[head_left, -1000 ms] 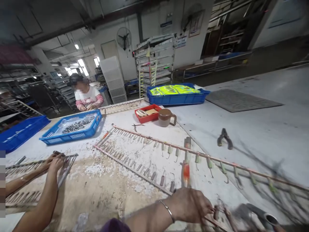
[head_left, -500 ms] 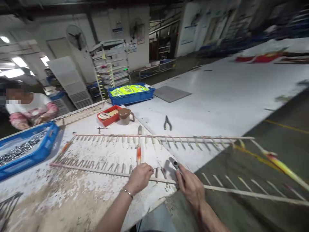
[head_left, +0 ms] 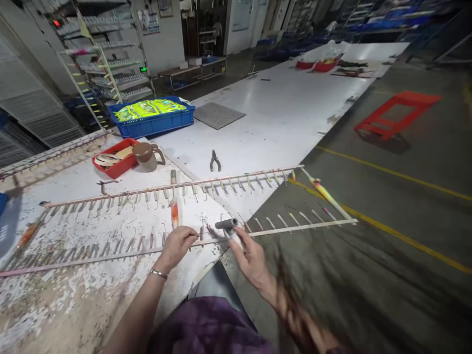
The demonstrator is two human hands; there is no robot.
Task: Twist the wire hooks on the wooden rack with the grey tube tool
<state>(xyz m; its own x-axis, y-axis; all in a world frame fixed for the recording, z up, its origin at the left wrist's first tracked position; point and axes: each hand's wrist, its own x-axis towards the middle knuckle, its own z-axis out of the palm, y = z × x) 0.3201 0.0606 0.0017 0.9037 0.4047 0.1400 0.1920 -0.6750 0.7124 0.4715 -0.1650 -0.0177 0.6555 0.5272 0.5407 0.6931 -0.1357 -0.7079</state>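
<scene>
A long frame of thin bars [head_left: 258, 231] lies across the table corner and reaches past its edge, with rows of small hooked pieces along both long bars. At the near bar, my left hand [head_left: 179, 243] is closed in a pinch on a thin wire-like piece, just left of centre. My right hand [head_left: 250, 253] is wrapped round a grey tube-shaped tool [head_left: 225, 224], whose round end points toward me, just above the near bar. Between the two hands, small hooked pieces [head_left: 202, 231] stand on the bar. An orange-and-white crosspiece [head_left: 174, 211] joins the bars.
Pliers [head_left: 215, 161] lie beyond the frame, near a grey mat [head_left: 219, 115]. To the left are a brown mug [head_left: 146, 156], a red box [head_left: 117, 160] and a blue crate [head_left: 153, 120] of bright yellow packs. A red stool [head_left: 396, 115] stands on the floor at right.
The view has swung to the right, so the co-worker is out of sight and the red stool has appeared. The grey tool has tilted to lie nearly level in my right hand.
</scene>
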